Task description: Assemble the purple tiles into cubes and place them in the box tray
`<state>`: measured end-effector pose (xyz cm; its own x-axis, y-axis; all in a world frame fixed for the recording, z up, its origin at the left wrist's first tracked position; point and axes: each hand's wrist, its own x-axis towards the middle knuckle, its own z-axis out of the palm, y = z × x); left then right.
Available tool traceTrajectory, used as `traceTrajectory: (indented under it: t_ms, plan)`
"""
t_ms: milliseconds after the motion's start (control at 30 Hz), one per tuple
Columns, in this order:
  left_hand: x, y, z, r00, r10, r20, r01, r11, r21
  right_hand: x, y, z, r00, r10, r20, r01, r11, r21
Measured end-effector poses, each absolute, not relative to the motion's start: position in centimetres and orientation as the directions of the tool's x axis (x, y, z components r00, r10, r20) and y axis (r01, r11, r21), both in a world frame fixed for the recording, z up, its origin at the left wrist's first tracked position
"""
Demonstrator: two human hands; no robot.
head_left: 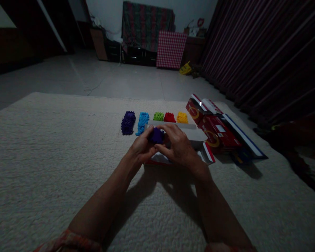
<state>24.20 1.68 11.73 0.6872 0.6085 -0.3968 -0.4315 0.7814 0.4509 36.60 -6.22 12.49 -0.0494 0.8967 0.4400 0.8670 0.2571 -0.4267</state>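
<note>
Fingers, left and right, round a purple block, open box beneath, coloured stacks beyond.

The left sleeve is orange-red cloth mottled with paler patches, its print too blurred to make out. Right of the left sleeve, the right sleeve shows as a thin, darker reddish strip. Beyond the left sleeve, the left forearm, right forearm, left grip and right grip are bare.

Fingers around purple piece, box beneath
</note>
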Motion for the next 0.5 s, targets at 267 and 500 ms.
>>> traceTrajectory:
  t_ms: [267,500]
  plan:
    - [24.38,1.49,11.85,0.682,0.591,-0.431,-0.408,0.796,0.447,36.62,-5.75,12.42,-0.044,0.929,0.367,0.872,0.215,-0.44]
    - [23.93,2.09,11.54,0.647,0.625,-0.437,-0.416,0.769,0.486,37.41,-6.4,12.79,-0.025,0.877,0.479,0.845,0.275,-0.459]
